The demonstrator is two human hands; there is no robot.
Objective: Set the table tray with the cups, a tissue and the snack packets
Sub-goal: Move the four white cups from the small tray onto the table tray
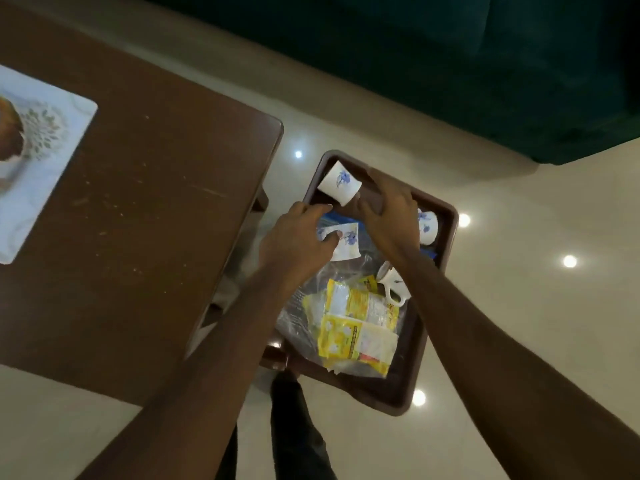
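Tray, brown with a raised rim, sits low beside the wooden tabletop; what carries it is hidden. Inside it, the left hand pinches a flowered cup lying on its side, thumb on the wall. The right hand curls at the mouth of the corner cup; whether it grips the cup is hard to tell. That arm partly hides a side cup and a handled cup. Yellow snack packets lie on a clear bag. A placemat is cut off at the left edge.
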